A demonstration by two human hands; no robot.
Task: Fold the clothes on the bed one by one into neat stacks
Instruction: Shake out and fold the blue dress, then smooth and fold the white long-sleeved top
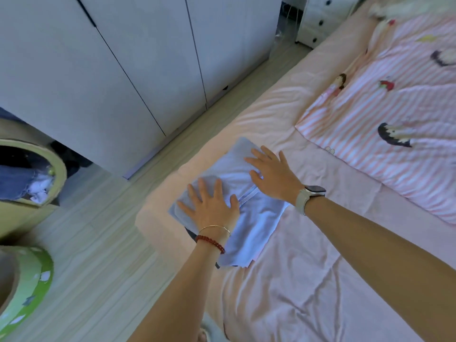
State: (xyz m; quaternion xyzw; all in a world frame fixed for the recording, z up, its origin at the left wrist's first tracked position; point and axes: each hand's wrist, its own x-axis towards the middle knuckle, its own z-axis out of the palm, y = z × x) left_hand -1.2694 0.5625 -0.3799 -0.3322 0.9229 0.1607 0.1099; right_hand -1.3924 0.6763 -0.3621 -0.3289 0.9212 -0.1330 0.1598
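both hands lie flat on a folded pale blue garment (249,218) that sits near the edge of the bed (308,280), on the pink sheet. the left hand (209,206) presses the near left part with its fingers spread and straight; the right hand (271,171) rests palm down on the far part, fingers also spread, pinching nothing. a dark bit of cloth peeks out from under the garment's near edge, so it seems to lie on top of another piece, perhaps the start of a stack.

the step in hand looks like smoothing the fold flat. to do it well, i would sweep both palms outward from the middle seam toward the edges, so trapped air and wrinkles leave rather than bunch. the near right corner shows loose layers that do not line up; they want squaring before the next piece goes on. light, even pressure should do, since the cloth looks thin and would drag on the sheet.

a striped quilt (394,119) with cartoon figures covers the far side of the bed, well apart from the garment.

on the floor at the left stands a round basket (59,169); inside it i see dark blue cloth and something white, crumpled together. a green tub (37,280) sits nearer; what it holds i cannot tell.
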